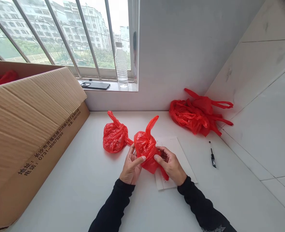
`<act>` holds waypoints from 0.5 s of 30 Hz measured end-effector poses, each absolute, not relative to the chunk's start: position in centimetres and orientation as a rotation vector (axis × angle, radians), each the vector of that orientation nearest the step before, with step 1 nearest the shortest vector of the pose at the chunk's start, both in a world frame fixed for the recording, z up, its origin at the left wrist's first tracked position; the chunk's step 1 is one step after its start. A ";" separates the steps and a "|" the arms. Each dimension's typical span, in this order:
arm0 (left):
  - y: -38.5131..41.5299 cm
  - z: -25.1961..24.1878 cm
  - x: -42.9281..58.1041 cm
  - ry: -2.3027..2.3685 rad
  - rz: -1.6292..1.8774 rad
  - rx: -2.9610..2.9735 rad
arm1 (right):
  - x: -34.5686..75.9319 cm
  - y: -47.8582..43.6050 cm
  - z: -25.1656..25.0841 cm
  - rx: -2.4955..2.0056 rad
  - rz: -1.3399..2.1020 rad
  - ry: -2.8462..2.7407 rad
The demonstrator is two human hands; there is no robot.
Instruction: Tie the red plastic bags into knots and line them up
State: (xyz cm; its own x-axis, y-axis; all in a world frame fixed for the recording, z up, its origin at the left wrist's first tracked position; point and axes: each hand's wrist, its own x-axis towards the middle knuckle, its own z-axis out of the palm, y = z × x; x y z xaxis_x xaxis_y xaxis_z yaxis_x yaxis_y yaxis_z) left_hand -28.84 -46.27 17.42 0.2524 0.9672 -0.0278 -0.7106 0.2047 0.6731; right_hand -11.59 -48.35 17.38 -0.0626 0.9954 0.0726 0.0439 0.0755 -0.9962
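Observation:
Between my two hands is a knotted red plastic bag (pixel 146 149), bulging, with one handle end sticking up and another hanging down on the right. My left hand (pixel 132 166) grips its left side, thumb on the front. On the other side my right hand (pixel 170 163) pinches it with thumb and fingers. What the bag contains is hidden. Just left of it, a second knotted red plastic bag (pixel 114 137) lies on the white table (pixel 72 193). Partly under the held bag and my right hand is a sheet of white paper (pixel 178 151) with small marks.
A large open cardboard box (pixel 36 129) fills the left side, with something red inside. At the back right lies a heap of red plastic bags (pixel 193 112). A black pen (pixel 213 158) rests on the right. The windowsill bears a water bottle (pixel 121 66) and a phone (pixel 96 85).

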 end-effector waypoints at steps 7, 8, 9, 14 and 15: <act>-46.4 16.8 -28.2 0.555 1.065 0.553 | -11.5 -48.3 17.4 -1.157 0.998 -1.236; -46.4 16.8 -28.2 0.552 1.061 0.547 | -11.5 -48.2 17.3 -1.162 0.990 -1.234; -46.4 16.8 -28.3 0.555 1.061 0.551 | -11.4 -48.2 17.2 -1.171 0.984 -1.234; -46.2 16.2 -28.2 0.624 1.119 0.619 | -11.3 -48.0 17.0 -1.232 0.946 -1.277; -46.2 16.0 -28.2 0.632 1.134 0.626 | -11.3 -48.1 17.0 -1.238 0.936 -1.291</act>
State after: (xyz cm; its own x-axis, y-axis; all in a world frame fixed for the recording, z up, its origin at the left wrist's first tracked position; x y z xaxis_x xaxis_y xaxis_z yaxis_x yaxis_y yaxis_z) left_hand -28.16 -46.19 16.00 0.2930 0.9462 -0.1373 -0.6144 0.2964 0.7312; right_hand -11.31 -48.06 17.05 0.1057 0.9800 0.1687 0.1443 0.1527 -0.9777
